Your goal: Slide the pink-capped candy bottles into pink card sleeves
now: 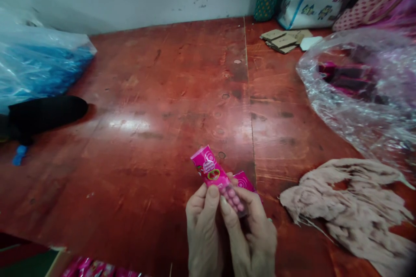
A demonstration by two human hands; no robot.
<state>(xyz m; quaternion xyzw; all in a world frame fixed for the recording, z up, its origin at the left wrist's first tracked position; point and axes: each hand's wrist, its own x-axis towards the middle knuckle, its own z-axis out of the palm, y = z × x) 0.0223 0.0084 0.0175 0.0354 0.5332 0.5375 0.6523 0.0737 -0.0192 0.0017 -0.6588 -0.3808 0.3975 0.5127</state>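
Both hands meet on a small pink candy packet (213,171), held tilted above the table near the front middle. Its upper part is printed pink wrapper; the lower part is clear and shows round pink candies (233,198). My left hand (203,220) pinches its left edge with thumb and fingers. My right hand (251,229) grips the lower, clear end from the right. Behind the right fingers a second pink packet (244,180) shows in part; whether it lies on the table or is held, I cannot tell.
On the red wooden table (162,82) a beige cloth (344,199) lies crumpled at right. Beyond it sits a clear plastic bag (351,95) with dark pink contents. Cardboard pieces (284,40) lie farther back. At left are a blue-filled bag (42,65) and a black object (48,112). Pink packets (97,268) fill a box below.
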